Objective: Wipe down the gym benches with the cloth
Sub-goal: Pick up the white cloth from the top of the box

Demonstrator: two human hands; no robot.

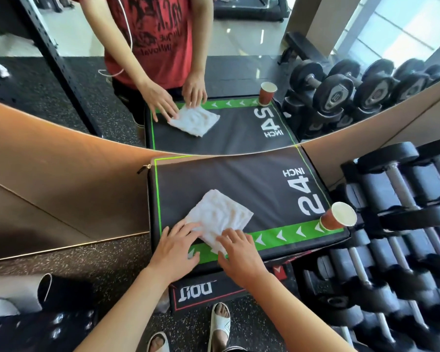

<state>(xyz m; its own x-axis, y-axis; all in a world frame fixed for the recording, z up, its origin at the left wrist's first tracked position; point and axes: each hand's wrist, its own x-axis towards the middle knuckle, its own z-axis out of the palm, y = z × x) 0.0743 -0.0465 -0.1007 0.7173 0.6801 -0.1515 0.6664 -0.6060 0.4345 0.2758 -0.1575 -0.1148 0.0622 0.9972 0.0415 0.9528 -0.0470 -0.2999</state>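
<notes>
Both forearms reach in from the bottom edge, and my left hand [174,252] lies flat with its fingers spread wide, fingertips pressing on the near left corner of the white cloth [220,219]. That folded cloth sits on the near left part of the black padded box [239,179], lapping over its green arrow border [290,236]. My right hand [239,252] rests just beside the left one, fingers also spread and straight, pinning the cloth's near edge without gripping it. Further right, the big "24 INCH" print [306,191] runs up the pad, and a paper cup [337,216] stands on the far right corner, with racked dumbbells [396,224] beyond. I judge the wiping barely begun: most of the top looks unreached, and the cup's corner remains blocked.
</notes>
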